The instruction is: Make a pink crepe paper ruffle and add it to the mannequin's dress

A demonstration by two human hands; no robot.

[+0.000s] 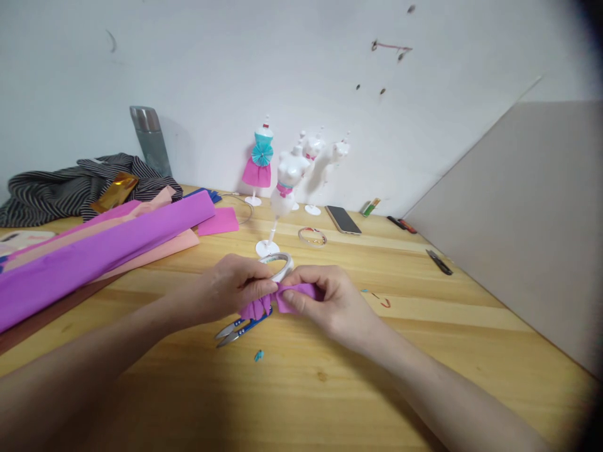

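Between my two hands is a strip of purple crepe paper (285, 304), gathered into folds on its left part and flatter on the right. My left hand (238, 284) pinches the gathered part between thumb and fingers. My right hand (325, 300) grips the flatter part close beside it, the fingertips of both hands nearly meeting. Just behind the fingers is a roll of white tape (284, 267), partly hidden. Blue-handled thread snips (242, 328) lie on the table below the strip, blades toward the left. A small teal scrap (259, 356) lies nearer to me.
A white mini mannequin (285, 176) stands behind my hands; several more, one dressed in teal and pink (257, 172), are near the wall. Crepe paper rolls (108, 257) lie left. A phone (343, 220), a clear ring (312, 236) and a cutter knife (439, 262) lie right.
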